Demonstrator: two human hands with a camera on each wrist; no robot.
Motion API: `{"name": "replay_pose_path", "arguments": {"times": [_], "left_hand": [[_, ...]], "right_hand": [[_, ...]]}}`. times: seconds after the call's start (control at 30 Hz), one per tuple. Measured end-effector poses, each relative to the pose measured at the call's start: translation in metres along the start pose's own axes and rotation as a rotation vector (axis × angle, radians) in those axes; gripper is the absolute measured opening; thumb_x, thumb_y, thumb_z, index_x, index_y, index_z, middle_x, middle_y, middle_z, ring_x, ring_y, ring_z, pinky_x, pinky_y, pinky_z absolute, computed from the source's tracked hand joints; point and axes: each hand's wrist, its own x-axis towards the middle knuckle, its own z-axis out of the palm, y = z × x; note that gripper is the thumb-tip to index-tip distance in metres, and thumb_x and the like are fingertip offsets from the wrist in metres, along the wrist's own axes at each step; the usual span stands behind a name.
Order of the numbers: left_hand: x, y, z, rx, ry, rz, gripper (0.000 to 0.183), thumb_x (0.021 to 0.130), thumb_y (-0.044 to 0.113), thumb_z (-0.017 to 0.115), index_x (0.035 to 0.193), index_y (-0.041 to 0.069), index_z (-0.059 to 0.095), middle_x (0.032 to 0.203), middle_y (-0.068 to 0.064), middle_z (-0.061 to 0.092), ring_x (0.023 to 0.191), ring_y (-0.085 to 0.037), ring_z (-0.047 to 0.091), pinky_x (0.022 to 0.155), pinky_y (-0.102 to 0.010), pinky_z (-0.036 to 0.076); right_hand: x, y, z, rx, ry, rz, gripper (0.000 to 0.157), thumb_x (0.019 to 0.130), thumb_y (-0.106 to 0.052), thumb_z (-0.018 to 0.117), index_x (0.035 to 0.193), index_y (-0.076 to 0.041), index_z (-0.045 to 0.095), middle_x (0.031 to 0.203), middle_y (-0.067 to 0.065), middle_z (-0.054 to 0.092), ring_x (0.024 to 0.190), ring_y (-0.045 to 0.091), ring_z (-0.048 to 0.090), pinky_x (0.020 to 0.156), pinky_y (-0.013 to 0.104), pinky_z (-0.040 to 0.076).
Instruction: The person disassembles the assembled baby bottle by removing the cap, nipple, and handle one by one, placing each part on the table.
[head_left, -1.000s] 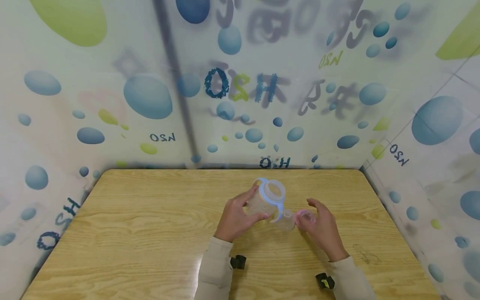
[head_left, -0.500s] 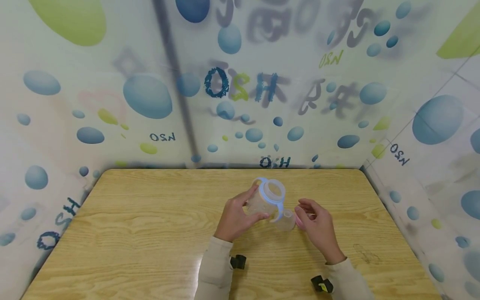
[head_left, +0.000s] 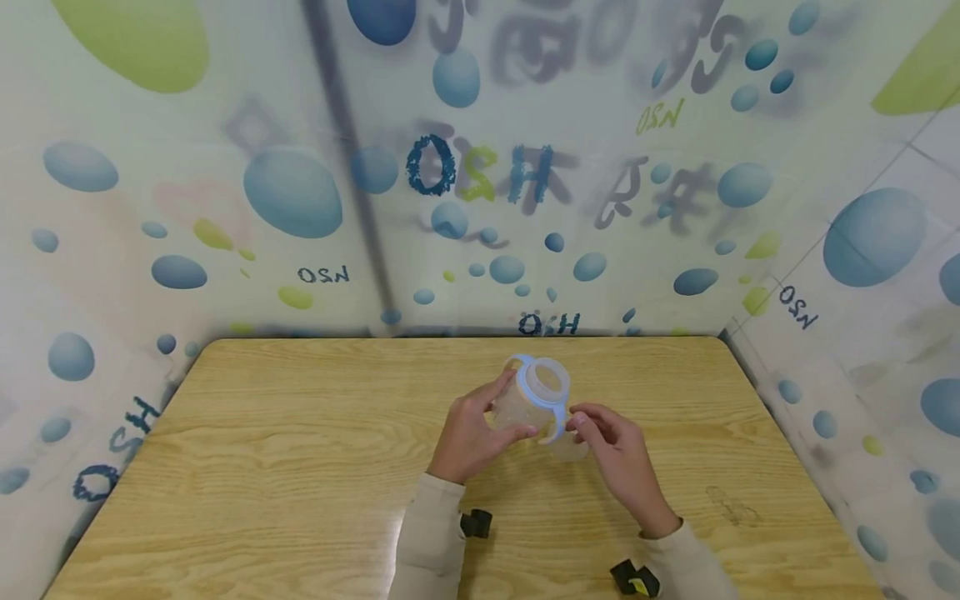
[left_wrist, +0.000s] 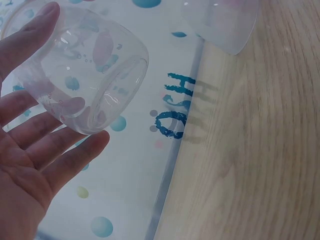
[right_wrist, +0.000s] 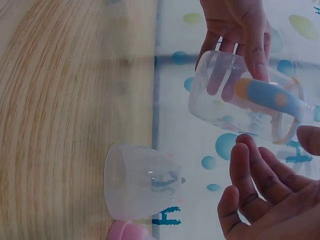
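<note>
Right wrist view shows a pink plastic piece (right_wrist: pixel 131 231) just beside the translucent domed cap (right_wrist: pixel 137 185) on the wooden table (head_left: pixel 300 433); the head view hides the pink piece. Above the table, right of centre, the clear plastic bottle with its blue two-handled collar (head_left: pixel 519 410) tilts, mouth uncovered. The left hand (head_left: pixel 467 437) grips its body; the right hand (head_left: pixel 621 457), fingers loosely bent and apart, hovers near the right handle.

The left hand (head_left: pixel 471 435) holds the bottle (head_left: pixel 519 408) between thumb and fingers, while the right hand (head_left: pixel 619 458), its fingers loosely bent, hovers just beside the bottle, both forearms (head_left: pixel 430 537) on its near side.
</note>
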Motion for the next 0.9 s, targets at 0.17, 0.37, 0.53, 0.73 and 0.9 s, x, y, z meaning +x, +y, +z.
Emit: {"name": "replay_pose_path", "arguments": {"times": [0.17, 0.37, 0.53, 0.73, 0.9], "left_hand": [[0.0002, 0.0008, -0.0002, 0.001, 0.001, 0.006, 0.083, 0.074, 0.035, 0.088, 0.145, 0.012, 0.052, 0.138, -0.002, 0.060, 0.115, -0.013, 0.062, 0.080, -0.033, 0.056], [-0.0003, 0.0011, -0.0007, 0.002, 0.000, 0.019, 0.082, 0.075, 0.035, 0.088, 0.145, 0.011, 0.052, 0.138, -0.003, 0.060, 0.114, -0.015, 0.063, 0.080, -0.034, 0.057], [-0.0010, 0.0013, -0.0002, 0.006, 0.002, 0.015, 0.081, 0.074, 0.034, 0.089, 0.143, 0.010, 0.055, 0.137, -0.003, 0.060, 0.114, -0.014, 0.063, 0.081, -0.034, 0.056], [-0.0006, 0.0012, 0.0002, 0.014, 0.002, 0.015, 0.080, 0.074, 0.034, 0.089, 0.143, 0.009, 0.055, 0.137, -0.003, 0.061, 0.114, -0.014, 0.063, 0.081, -0.034, 0.056], [-0.0002, 0.0011, 0.0005, 0.020, 0.002, 0.014, 0.080, 0.074, 0.033, 0.089, 0.142, 0.010, 0.056, 0.137, -0.003, 0.061, 0.112, -0.013, 0.064, 0.080, -0.034, 0.057]], "right_hand": [[-0.0004, -0.0026, 0.0021, -0.016, -0.005, -0.019, 0.026, 0.104, -0.020, 0.055, 0.116, -0.003, 0.069, 0.099, 0.007, 0.071, 0.085, 0.019, 0.066, 0.080, 0.032, 0.054], [-0.0007, -0.0061, 0.0035, -0.009, -0.019, -0.021, 0.026, 0.104, -0.021, 0.056, 0.114, -0.002, 0.070, 0.098, 0.006, 0.072, 0.086, 0.026, 0.067, 0.079, 0.036, 0.055], [-0.0002, -0.0085, 0.0042, 0.024, -0.048, -0.008, 0.026, 0.103, -0.021, 0.056, 0.112, -0.001, 0.070, 0.094, 0.007, 0.072, 0.083, 0.027, 0.067, 0.079, 0.037, 0.055], [0.0009, -0.0081, 0.0053, 0.065, -0.057, -0.015, 0.026, 0.103, -0.019, 0.057, 0.111, 0.004, 0.069, 0.094, 0.013, 0.072, 0.080, 0.023, 0.067, 0.076, 0.034, 0.055], [0.0014, -0.0066, 0.0067, 0.110, -0.089, -0.031, 0.029, 0.104, -0.018, 0.055, 0.110, 0.008, 0.066, 0.094, 0.019, 0.070, 0.077, 0.022, 0.066, 0.073, 0.033, 0.055]]}}
